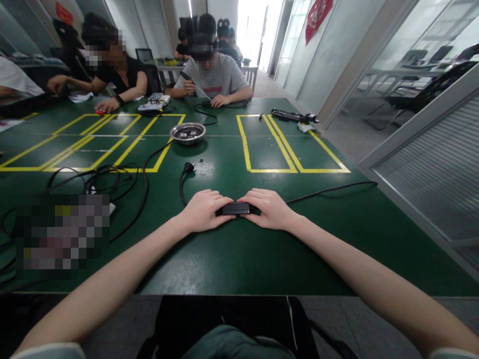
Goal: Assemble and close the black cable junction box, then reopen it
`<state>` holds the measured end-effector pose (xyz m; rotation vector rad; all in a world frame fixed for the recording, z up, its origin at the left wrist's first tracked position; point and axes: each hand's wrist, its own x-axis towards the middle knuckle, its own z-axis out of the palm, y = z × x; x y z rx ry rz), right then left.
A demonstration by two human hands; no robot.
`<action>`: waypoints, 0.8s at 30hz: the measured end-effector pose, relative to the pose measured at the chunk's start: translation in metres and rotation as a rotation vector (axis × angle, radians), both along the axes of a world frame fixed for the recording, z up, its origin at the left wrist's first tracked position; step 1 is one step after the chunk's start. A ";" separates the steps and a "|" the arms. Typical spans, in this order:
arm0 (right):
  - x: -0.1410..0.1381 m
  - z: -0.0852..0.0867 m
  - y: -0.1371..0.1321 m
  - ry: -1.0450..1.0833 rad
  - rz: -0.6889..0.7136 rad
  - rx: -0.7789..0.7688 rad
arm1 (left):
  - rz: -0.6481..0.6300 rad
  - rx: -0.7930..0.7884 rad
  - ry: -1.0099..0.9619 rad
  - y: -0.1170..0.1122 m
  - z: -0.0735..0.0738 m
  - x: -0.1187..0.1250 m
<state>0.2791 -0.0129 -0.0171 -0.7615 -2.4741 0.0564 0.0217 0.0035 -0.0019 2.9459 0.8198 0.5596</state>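
Observation:
A black power adapter (236,209) lies low over the green table, held at both ends. My left hand (206,210) is closed on its left end, thumb and fingers pinching the edges. On the other end, my right hand (270,208) grips in the same way. The fingers hide both ends of the adapter. From beside my left hand a black cord rises to a mains plug (188,168) resting on the table. A thinner black cable (331,189) runs out from behind my right hand toward the table's right side.
A metal bowl (187,133) with small metal parts stands ahead. Coiled black cables (108,177) lie at left by a blurred-out object (63,234). Yellow tape (262,170) marks the green table (254,264). A folded black stand (294,116) lies far right. Across sits a person with a screwdriver (198,89).

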 end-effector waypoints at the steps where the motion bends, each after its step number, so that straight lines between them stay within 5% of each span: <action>1: 0.000 0.001 0.000 -0.014 0.004 0.016 | 0.005 -0.006 0.001 0.000 0.000 0.000; 15: -0.002 0.003 -0.005 -0.032 0.011 0.039 | 0.034 -0.031 0.023 -0.006 0.002 0.005; 24: -0.004 0.003 -0.003 0.052 0.040 0.193 | 0.075 -0.092 0.024 -0.009 0.004 0.007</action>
